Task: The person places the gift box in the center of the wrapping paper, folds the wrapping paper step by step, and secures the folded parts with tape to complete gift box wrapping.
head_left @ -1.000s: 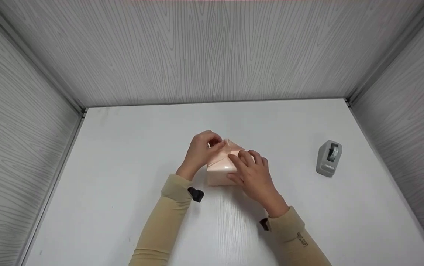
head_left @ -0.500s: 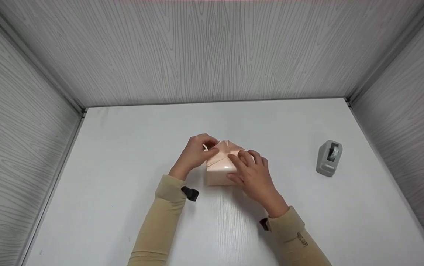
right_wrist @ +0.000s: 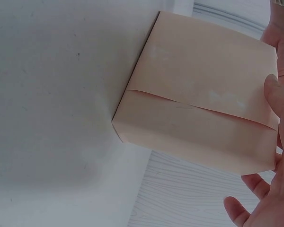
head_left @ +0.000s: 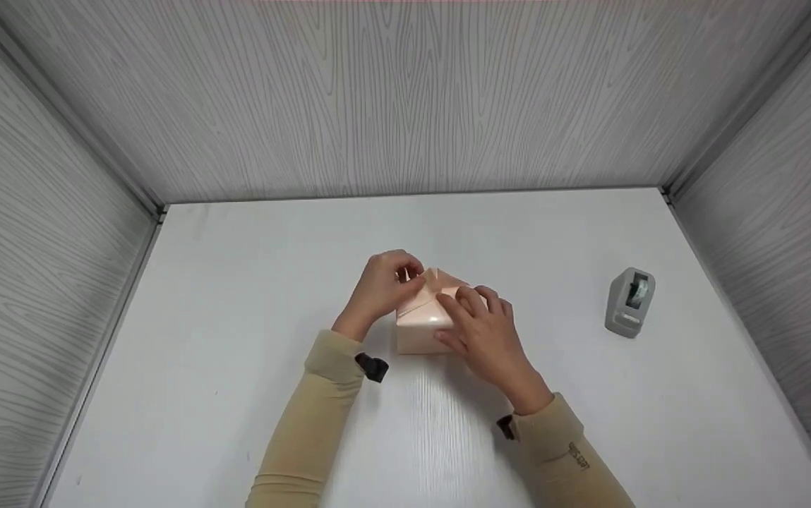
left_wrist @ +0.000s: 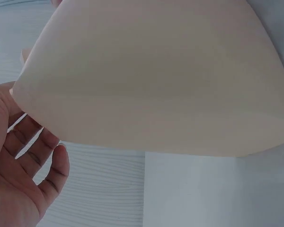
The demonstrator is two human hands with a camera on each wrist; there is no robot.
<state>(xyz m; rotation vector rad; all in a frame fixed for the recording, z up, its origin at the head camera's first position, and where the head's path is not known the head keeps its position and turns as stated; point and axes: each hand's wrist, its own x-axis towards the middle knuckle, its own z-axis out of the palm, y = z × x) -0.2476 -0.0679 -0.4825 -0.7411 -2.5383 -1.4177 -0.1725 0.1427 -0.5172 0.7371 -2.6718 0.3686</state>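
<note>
A small box wrapped in glossy pale pink paper (head_left: 421, 337) sits on the white table in the head view. Triangular folds of wrapping paper (head_left: 416, 305) lie across its top and rise to a point at the far side. At the far left edge, my left hand (head_left: 379, 288) pinches the paper between thumb and fingers; its fingertips are partly hidden. My right hand (head_left: 488, 341) grips the box's right side, fingers bent over the top and thumb against the near face. A seam runs across the pink box face (right_wrist: 203, 61) in the right wrist view.
A grey tape dispenser (head_left: 629, 303) with a roll of tape stands on the right of the white table (head_left: 250, 268). Grey wood-grain panels (head_left: 405, 99) enclose the table at the back and both sides.
My left hand slid left and down along the paper's edge, then came back up and right a little. My right hand and the box have stayed in place.
</note>
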